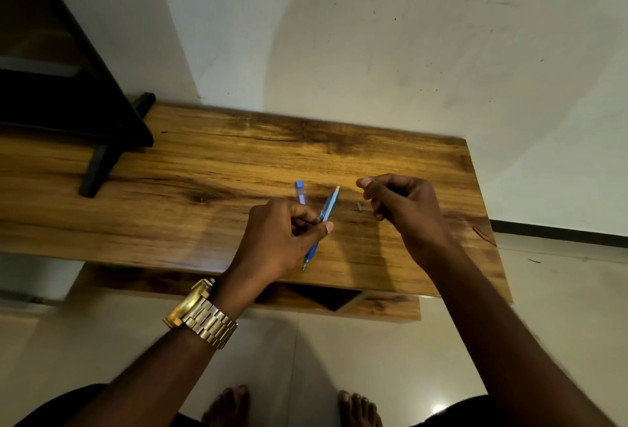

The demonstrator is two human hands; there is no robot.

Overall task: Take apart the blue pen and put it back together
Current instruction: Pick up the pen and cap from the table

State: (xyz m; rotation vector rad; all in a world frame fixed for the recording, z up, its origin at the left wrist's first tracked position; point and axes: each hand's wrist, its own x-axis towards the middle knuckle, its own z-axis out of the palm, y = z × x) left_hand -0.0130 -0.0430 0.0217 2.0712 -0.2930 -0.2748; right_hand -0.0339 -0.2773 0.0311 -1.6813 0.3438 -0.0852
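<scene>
Blue translucent plastic, the slim pen barrel (323,219) is pinched between thumb and fingers of the left hand (285,239), tip down toward the person and open end up, probably so a part can go in or out there. The right hand (401,202) hovers just beside it with fingers curled narrow; whether it holds something I cannot tell. A loose blue pen piece (300,191) and a small grey part (359,207) lie on the wooden table (170,188), near for reach. No readable writing is visible.
</scene>
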